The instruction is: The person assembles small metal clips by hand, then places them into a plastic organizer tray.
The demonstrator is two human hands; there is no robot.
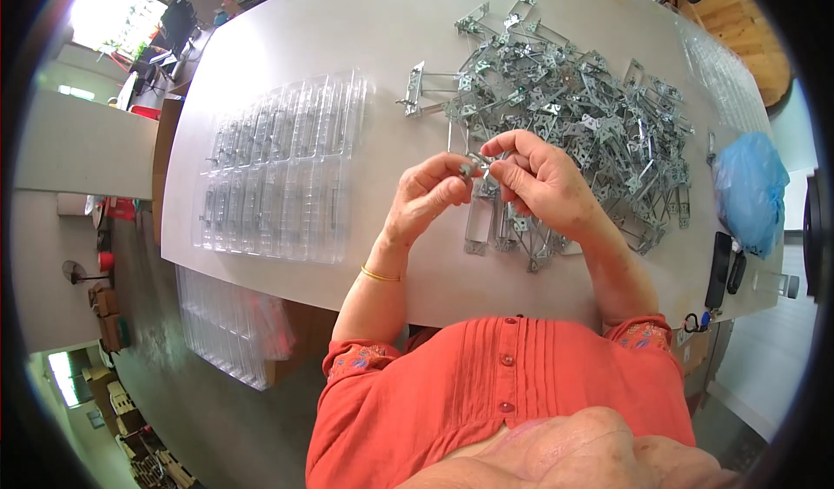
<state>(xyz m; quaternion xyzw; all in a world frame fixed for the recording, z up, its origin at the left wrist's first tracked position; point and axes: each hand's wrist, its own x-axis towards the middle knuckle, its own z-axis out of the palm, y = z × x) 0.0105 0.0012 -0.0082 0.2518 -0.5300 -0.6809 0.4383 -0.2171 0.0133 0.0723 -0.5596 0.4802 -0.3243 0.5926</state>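
Observation:
My left hand and my right hand meet above the table, just in front of a big heap of metal brackets. Between the fingertips is a small metal bracket, pinched from both sides. Fingers cover much of it, so its full shape is hidden. The heaped brackets are silvery frames with thin rods and punched plates, tangled together. To the left of my hands lies a clear plastic tray with rows of compartments, and some of these hold metal pieces.
More clear trays are stacked below the table's left front edge. On the right stand a blue plastic bag, a dark phone-like object and a clear bottle. Bubble wrap covers the table's far right edge.

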